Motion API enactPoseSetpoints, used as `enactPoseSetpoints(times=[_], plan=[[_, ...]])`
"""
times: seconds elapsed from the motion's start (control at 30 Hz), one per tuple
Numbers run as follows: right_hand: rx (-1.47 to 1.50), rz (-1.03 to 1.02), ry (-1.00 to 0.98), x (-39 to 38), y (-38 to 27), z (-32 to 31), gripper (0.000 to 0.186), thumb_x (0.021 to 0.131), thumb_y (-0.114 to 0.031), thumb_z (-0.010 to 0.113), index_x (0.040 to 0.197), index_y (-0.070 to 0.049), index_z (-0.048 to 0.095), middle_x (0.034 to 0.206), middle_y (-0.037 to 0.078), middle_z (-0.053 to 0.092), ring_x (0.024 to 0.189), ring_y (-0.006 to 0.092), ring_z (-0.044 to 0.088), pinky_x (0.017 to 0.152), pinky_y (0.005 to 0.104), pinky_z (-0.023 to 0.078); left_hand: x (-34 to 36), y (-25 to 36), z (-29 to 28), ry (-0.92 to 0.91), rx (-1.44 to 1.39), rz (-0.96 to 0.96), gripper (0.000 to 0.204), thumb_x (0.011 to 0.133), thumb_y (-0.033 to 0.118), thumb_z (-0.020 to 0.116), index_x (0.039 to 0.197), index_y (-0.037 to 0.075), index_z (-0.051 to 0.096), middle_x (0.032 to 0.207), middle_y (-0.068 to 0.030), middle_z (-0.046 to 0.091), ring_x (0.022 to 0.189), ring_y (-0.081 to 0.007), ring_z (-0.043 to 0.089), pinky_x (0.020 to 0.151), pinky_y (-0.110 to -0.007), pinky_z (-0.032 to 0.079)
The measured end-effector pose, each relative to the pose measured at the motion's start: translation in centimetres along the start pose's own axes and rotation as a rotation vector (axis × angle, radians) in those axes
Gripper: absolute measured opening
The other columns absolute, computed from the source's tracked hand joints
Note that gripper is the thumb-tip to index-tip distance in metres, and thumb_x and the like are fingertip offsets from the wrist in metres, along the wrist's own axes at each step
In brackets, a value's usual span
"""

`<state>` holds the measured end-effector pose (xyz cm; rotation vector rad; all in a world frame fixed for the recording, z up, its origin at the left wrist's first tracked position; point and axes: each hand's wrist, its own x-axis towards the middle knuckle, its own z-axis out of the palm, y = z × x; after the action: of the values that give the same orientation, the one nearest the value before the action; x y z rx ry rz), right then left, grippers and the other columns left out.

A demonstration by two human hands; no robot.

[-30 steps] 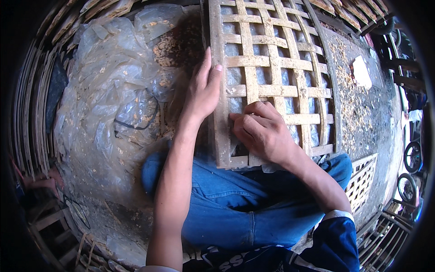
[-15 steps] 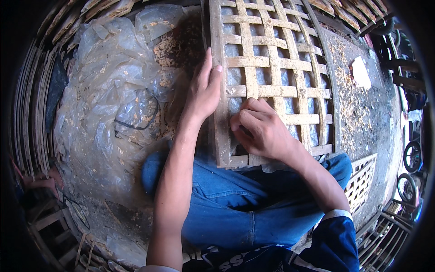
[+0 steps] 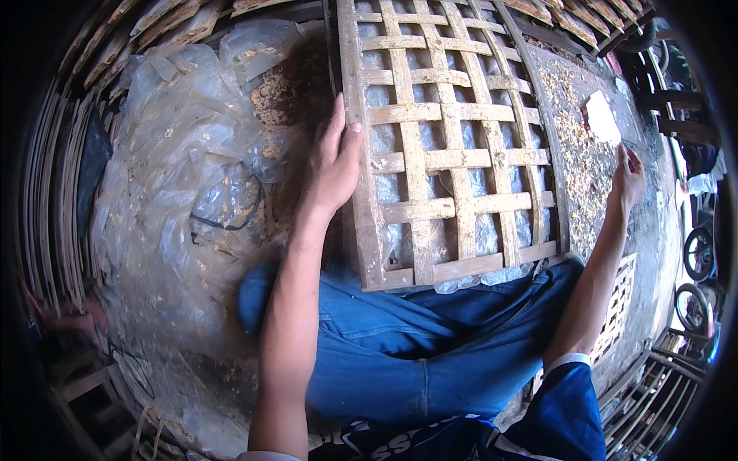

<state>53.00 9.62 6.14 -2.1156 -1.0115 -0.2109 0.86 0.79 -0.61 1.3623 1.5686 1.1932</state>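
Note:
A woven bamboo lattice panel in a wooden frame (image 3: 428, 205) stands at upper centre above my crossed legs in blue jeans (image 3: 369, 330), with crumpled clear plastic showing through its gaps. My left hand (image 3: 334, 169) grips the panel's left edge, thumb along the frame. My right hand (image 3: 626, 180) is off the panel to the right, fingers partly bent and slightly apart beside a white sheet (image 3: 602, 115) on the debris-strewn floor (image 3: 576, 184); I see nothing held in it.
Crumpled plastic sheeting (image 3: 177, 154) covers the floor at left. Stacked slatted boards (image 3: 58, 192) line the left and back. Bicycle wheels (image 3: 696, 253) and another lattice panel (image 3: 619, 292) are at right. Another person's bare limb (image 3: 88, 315) shows at the left edge.
My right hand has left the lower left of the lattice and reached out to the right. The panel sits slightly further left and tilted in view, my left hand still on it.

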Motion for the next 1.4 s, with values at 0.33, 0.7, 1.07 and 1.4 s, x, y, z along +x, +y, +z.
enactPoseSetpoints(times=[0.33, 0.7, 1.07, 1.4], plan=[[0.33, -0.5, -0.356, -12.2, -13.6, -0.4, 0.038, 0.088, -0.034, 0.077, 0.122, -0.016, 0.072, 0.13, 0.01, 0.064, 0.115, 0.0262, 0.061, 0.096, 0.042, 0.05, -0.1, 0.0, -0.4, -0.005, 0.013, -0.007, 0.059, 0.108, 0.034, 0.044, 0.158, 0.006, 0.029, 0.153, -0.0245, 0.043, 0.14, -0.0342, 0.045, 0.114, -0.04, 0.037], [0.492, -1.122, -0.836, -28.0, -20.3, 1.1, 0.029, 0.072, -0.017, 0.084, 0.101, -0.02, 0.079, 0.105, -0.003, 0.064, 0.1, 0.0221, 0.056, 0.09, 0.0382, 0.043, -0.2, -0.3, -0.2, 0.014, 0.044, 0.012, 0.059, 0.106, 0.034, 0.045, 0.158, 0.01, 0.031, 0.149, -0.0255, 0.044, 0.139, -0.0386, 0.045, 0.114, -0.043, 0.037], [0.544, -1.135, -0.818, -28.7, -20.9, 1.1, 0.016, 0.075, -0.011, 0.082, 0.09, -0.014, 0.076, 0.097, 0.0, 0.066, 0.094, 0.0227, 0.059, 0.085, 0.0371, 0.048, -0.1, -0.6, -0.1, 0.03, 0.044, 0.025, 0.058, 0.107, 0.033, 0.044, 0.158, 0.01, 0.031, 0.149, -0.0266, 0.044, 0.138, -0.0389, 0.045, 0.114, -0.043, 0.037], [1.49, 0.023, -0.766, -9.0, -15.9, -0.8, 0.02, 0.1, -0.008, 0.059, 0.117, 0.002, 0.062, 0.115, 0.016, 0.069, 0.093, 0.0206, 0.067, 0.089, 0.0368, 0.055, -0.3, -0.5, -0.6, -0.005, 0.08, -0.013, 0.059, 0.107, 0.036, 0.043, 0.16, 0.013, 0.028, 0.148, -0.0238, 0.046, 0.137, -0.0374, 0.047, 0.114, -0.042, 0.037]])
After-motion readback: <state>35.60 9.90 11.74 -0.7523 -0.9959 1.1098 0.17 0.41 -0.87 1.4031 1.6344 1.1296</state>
